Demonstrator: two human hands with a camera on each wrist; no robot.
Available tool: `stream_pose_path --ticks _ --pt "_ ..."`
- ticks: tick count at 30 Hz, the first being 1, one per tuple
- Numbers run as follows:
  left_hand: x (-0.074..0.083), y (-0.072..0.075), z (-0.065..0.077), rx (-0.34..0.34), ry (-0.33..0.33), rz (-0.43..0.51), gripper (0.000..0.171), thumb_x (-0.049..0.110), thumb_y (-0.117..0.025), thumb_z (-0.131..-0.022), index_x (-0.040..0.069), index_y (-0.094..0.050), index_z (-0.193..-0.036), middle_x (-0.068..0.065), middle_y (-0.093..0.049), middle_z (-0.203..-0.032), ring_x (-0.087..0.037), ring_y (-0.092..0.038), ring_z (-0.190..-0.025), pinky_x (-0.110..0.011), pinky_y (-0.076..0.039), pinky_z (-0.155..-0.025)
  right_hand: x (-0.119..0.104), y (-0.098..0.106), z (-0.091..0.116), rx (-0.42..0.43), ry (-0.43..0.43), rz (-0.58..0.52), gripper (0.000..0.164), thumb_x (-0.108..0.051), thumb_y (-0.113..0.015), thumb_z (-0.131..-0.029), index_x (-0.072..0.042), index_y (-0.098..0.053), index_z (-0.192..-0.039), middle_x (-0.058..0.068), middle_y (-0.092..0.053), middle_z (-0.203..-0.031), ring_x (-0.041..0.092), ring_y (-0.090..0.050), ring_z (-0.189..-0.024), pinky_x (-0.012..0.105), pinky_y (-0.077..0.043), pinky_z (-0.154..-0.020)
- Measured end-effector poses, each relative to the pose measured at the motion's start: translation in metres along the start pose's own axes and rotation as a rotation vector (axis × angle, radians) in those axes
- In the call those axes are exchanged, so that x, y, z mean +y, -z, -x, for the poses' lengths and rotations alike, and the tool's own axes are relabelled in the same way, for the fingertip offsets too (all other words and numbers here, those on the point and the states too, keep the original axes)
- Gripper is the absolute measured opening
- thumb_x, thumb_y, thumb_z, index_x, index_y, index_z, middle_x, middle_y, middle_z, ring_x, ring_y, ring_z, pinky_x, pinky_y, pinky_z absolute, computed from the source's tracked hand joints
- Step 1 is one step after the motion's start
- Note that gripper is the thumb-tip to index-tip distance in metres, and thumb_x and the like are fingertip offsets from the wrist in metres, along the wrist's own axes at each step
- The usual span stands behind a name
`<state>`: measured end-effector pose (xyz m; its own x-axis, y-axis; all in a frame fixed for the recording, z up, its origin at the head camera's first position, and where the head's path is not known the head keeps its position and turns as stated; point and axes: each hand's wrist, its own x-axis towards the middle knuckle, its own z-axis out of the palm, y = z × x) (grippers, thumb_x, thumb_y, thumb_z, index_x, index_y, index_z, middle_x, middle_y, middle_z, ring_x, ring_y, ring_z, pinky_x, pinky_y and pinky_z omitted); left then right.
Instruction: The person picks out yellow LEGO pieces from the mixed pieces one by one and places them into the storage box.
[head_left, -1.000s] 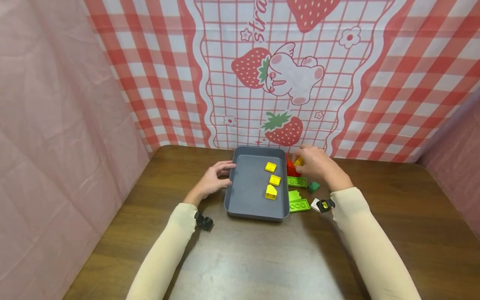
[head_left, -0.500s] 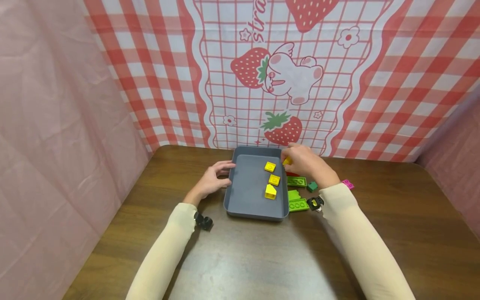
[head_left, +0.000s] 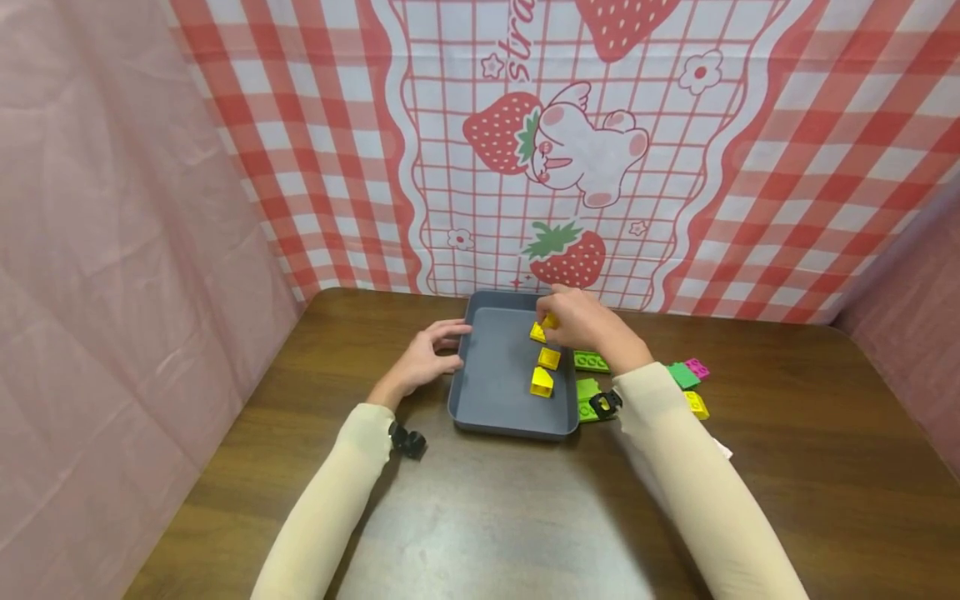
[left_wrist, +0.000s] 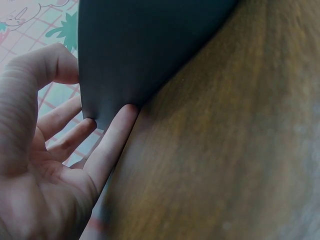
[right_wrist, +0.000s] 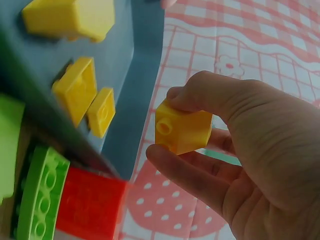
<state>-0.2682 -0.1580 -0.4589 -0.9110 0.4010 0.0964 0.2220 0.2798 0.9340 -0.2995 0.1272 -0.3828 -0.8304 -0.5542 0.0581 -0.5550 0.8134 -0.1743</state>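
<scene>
A yellow toy brick (right_wrist: pixel 182 129) with studs is pinched between the thumb and fingers of my right hand (right_wrist: pixel 270 130). In the head view this hand (head_left: pixel 585 321) hovers over the far right corner of the grey tray (head_left: pixel 491 375). Inside the tray lie a flat yellow brick (head_left: pixel 537 333), another flat one (head_left: pixel 549 359) and a sloped yellow brick (head_left: pixel 542 382), all toward the right side. My left hand (head_left: pixel 420 360) rests at the tray's left wall, its fingertips touching the outside; the left wrist view shows the fingers extended against the grey wall (left_wrist: pixel 150 45).
Right of the tray lie light green bricks (head_left: pixel 591 362), a red brick (right_wrist: pixel 90 202), a green piece (head_left: pixel 684 375), a pink one (head_left: pixel 697 367) and a yellow one (head_left: pixel 696 406). A checked cloth (head_left: pixel 337 167) hangs behind the wooden table (head_left: pixel 480 508).
My right hand has moved left with the yellow brick, from above the loose bricks to over the tray. The left hand has stayed at the tray's side.
</scene>
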Motion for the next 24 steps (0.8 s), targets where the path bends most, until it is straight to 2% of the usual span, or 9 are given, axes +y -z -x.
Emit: stream_pose_path --ticks 4,9,11,15,20,24 --pt "0.009 0.000 0.004 -0.003 0.001 0.003 0.056 -0.011 -0.061 -0.085 -0.005 -0.053 -0.140 -0.026 -0.034 -0.158 -0.048 -0.048 -0.131 -0.051 -0.061 -0.089 -0.009 0.001 -0.004 -0.003 0.005 0.005 0.016 -0.018 -0.077 -0.084 -0.011 -0.074 -0.098 0.009 -0.062 -0.103 0.025 -0.058 -0.083 0.039 -0.057 -0.073" --pt "0.009 0.000 0.004 -0.003 0.004 -0.003 0.055 -0.009 -0.062 -0.085 -0.005 -0.054 -0.140 -0.026 -0.035 -0.158 -0.049 -0.049 -0.130 -0.050 -0.061 -0.089 -0.015 0.003 -0.007 0.003 0.018 0.002 0.015 -0.018 -0.077 -0.084 -0.013 -0.074 -0.097 0.008 -0.061 -0.102 0.024 -0.058 -0.083 0.037 -0.059 -0.073" --pt "0.006 0.000 0.002 -0.003 0.005 0.000 0.056 -0.009 -0.062 -0.085 -0.006 -0.053 -0.140 -0.026 -0.035 -0.158 -0.049 -0.049 -0.130 -0.051 -0.061 -0.089 -0.017 0.004 -0.007 -0.003 0.029 -0.004 0.016 -0.018 -0.077 -0.084 -0.012 -0.074 -0.098 0.008 -0.061 -0.103 0.024 -0.059 -0.083 0.038 -0.060 -0.074" --pt "-0.011 -0.001 -0.005 0.010 0.011 0.003 0.057 -0.009 -0.062 -0.085 -0.005 -0.052 -0.141 -0.022 -0.035 -0.159 -0.046 -0.049 -0.131 -0.053 -0.060 -0.089 -0.021 0.006 -0.008 -0.044 0.050 -0.003 0.016 -0.018 -0.077 -0.084 -0.012 -0.074 -0.100 0.007 -0.062 -0.103 0.024 -0.059 -0.087 0.039 -0.060 -0.077" --pt "-0.026 -0.001 -0.010 0.033 0.000 -0.003 0.056 -0.006 -0.064 -0.085 0.000 -0.055 -0.140 -0.016 -0.039 -0.158 -0.042 -0.052 -0.129 -0.047 -0.063 -0.086 -0.026 0.004 -0.013 -0.158 0.070 -0.038 0.017 -0.017 -0.076 -0.086 -0.012 -0.075 -0.103 0.006 -0.064 -0.106 0.024 -0.059 -0.092 0.040 -0.059 -0.081" --pt "-0.006 0.000 -0.002 0.009 0.009 0.003 0.056 -0.007 -0.063 -0.085 -0.003 -0.054 -0.140 -0.021 -0.037 -0.158 -0.045 -0.050 -0.130 -0.050 -0.061 -0.089 -0.027 -0.002 -0.015 -0.233 0.070 -0.076 0.019 -0.014 -0.075 -0.087 -0.011 -0.075 -0.106 0.006 -0.064 -0.110 0.025 -0.059 -0.094 0.040 -0.060 -0.083"
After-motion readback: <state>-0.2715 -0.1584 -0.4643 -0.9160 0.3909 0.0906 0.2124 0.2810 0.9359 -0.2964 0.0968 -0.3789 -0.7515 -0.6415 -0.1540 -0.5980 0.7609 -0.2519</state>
